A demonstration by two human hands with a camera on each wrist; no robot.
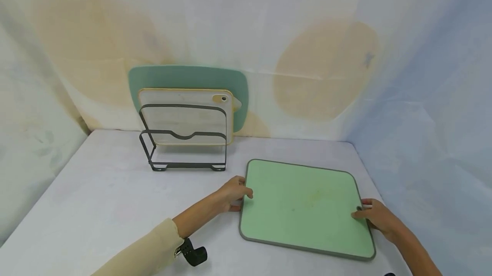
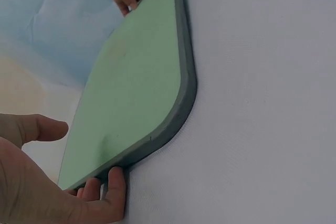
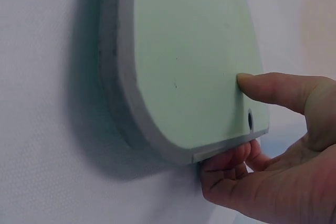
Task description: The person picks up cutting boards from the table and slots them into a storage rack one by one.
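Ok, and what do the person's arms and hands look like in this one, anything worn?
The left hand is bare; that arm wears a cream long sleeve with a black strap-mounted device at its cuff. The right hand and forearm are bare, with no sleeve, gloves or rings in view.

Wire rack (image 1: 183,139) (holding two boards (image 1: 188,113)).

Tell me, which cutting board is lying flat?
The light green board on the table, held by both hands. The teal board and white board stand upright at the rack.
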